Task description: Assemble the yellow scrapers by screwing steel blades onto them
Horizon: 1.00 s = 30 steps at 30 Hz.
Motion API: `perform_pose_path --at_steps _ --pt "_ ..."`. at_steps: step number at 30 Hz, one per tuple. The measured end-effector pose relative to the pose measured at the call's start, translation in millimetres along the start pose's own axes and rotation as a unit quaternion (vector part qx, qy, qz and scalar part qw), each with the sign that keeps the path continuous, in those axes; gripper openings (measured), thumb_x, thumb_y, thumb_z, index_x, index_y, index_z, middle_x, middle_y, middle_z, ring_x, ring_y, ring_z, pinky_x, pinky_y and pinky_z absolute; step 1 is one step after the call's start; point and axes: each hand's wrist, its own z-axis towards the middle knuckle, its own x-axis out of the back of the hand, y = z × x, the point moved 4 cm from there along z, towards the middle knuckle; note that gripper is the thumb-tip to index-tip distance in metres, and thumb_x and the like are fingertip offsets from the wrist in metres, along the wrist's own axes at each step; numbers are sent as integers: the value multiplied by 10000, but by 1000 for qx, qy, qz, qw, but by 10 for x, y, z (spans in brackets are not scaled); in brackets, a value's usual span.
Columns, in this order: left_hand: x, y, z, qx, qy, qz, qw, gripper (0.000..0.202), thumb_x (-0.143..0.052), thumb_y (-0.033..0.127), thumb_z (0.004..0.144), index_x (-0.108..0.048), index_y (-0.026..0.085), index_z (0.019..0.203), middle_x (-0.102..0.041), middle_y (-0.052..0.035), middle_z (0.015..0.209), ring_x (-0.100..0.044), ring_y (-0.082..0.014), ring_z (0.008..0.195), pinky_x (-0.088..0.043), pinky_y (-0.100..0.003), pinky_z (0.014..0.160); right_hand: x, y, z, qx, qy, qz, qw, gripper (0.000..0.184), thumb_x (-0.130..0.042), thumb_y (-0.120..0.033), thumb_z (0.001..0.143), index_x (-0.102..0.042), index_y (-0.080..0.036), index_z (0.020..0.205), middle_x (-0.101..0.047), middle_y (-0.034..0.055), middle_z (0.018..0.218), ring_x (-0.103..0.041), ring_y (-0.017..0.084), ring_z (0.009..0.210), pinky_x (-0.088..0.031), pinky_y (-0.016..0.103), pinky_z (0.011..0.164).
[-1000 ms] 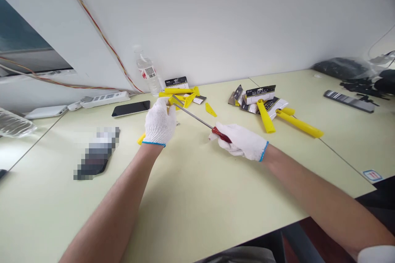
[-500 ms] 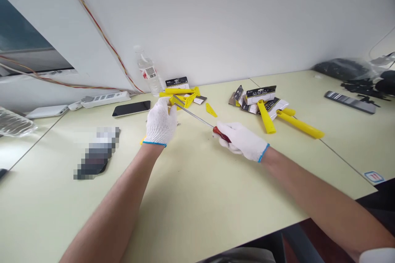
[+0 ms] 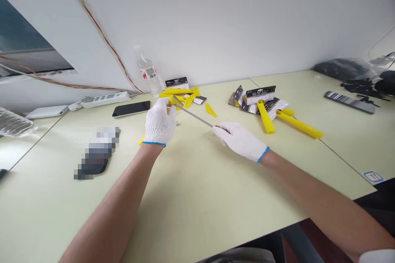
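Note:
My left hand (image 3: 160,122), in a white knit glove with a blue hem, is closed around a yellow scraper (image 3: 173,101). Part of its yellow handle (image 3: 142,139) shows below the glove; the rest is hidden by my fingers. My right hand (image 3: 239,139), gloved the same way, grips a screwdriver (image 3: 196,117), its long metal shaft pointing left. The shaft's tip meets the scraper's head. Most of the screwdriver's red handle is covered by my fingers. A loose yellow triangular piece (image 3: 211,110) lies on the table between and beyond my hands.
Yellow tools and packaging cards (image 3: 177,83) lie behind my left hand, near a water bottle (image 3: 149,72). More yellow-handled tools (image 3: 300,125) with cards lie to the right. A black phone (image 3: 131,109), a power strip (image 3: 106,99) and a dark remote-like object (image 3: 349,102) are also on the table.
My right hand has turned over around the screwdriver handle, so its back now covers most of the red. My left hand and the scraper have barely moved.

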Motion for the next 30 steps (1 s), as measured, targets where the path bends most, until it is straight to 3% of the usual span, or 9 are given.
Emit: perform_pose_path --at_steps 4,8,11,13,16,20,24,26,30 --pt "-3 -14 -4 1 3 17 1000 269 -572 245 955 -696 222 1193 -783 -134 1181 -741 -305 1092 -556 -413 897 -84 -17 -51 -125 -193 238 944 375 -550 -571 1068 -552 -200 1125 -414 -39 716 -150 71 493 -131 225 443" --pt "3 -62 31 1 13 19 1000 240 -585 272 979 -701 231 1185 -796 -128 1126 -749 -335 1072 -564 -457 928 -5 25 13 -38 26 54 997 311 -741 -422 968 -561 -172 1006 -562 13 790 -422 92 603 -307 223 569" --pt "2 -78 46 8 11 17 1000 204 -585 272 1007 -691 220 1175 -803 -132 1150 -753 -335 1084 -563 -469 961 0 -25 -27 85 180 -160 967 320 -642 -468 1046 -676 -153 993 -657 87 890 -551 168 790 -307 269 691" --pt "-2 -63 40 11 4 9 1000 214 -585 259 1015 -680 195 1196 -801 -141 1187 -753 -326 1104 -565 -464 973 -8 -44 -51 114 193 -189 956 393 -540 -500 1093 -701 -152 1004 -659 108 914 -553 185 823 -278 281 689" --pt "-4 -23 20 8 -8 -7 1000 240 -577 245 1022 -678 174 1229 -798 -147 1196 -751 -315 1108 -570 -465 976 -27 8 -19 16 29 24 999 546 -390 -606 1123 -660 -144 1017 -568 72 793 -421 122 621 -266 252 578" --pt "14 -5 18 6 -5 -10 1000 274 -580 240 1018 -685 160 1259 -797 -155 1190 -750 -328 1114 -568 -477 986 -102 9 -31 -114 -180 288 934 487 -518 -663 1057 -526 -176 1061 -467 -16 757 -129 55 498 -132 225 451" --pt "10 -42 43 8 -3 3 1000 298 -585 246 1015 -686 146 1277 -796 -164 1190 -741 -344 1140 -556 -476 992 -15 59 23 -7 45 35 998 349 -717 -461 980 -540 -163 947 -546 14 773 -395 85 601 -294 234 571" --pt "0 -56 46 10 -2 13 1000 293 -586 254 1014 -684 148 1269 -793 -163 1191 -739 -341 1122 -552 -471 977 -7 29 8 83 149 -126 977 336 -630 -466 1049 -626 -149 939 -626 59 848 -515 138 750 -338 270 686" --pt "-19 -16 16 16 -19 24 999 247 -552 273 1025 -681 195 1221 -783 -132 1124 -727 -309 1053 -540 -443 920 22 20 15 78 145 -122 979 476 -419 -496 1146 -701 -143 996 -660 91 899 -562 164 820 -361 287 733"
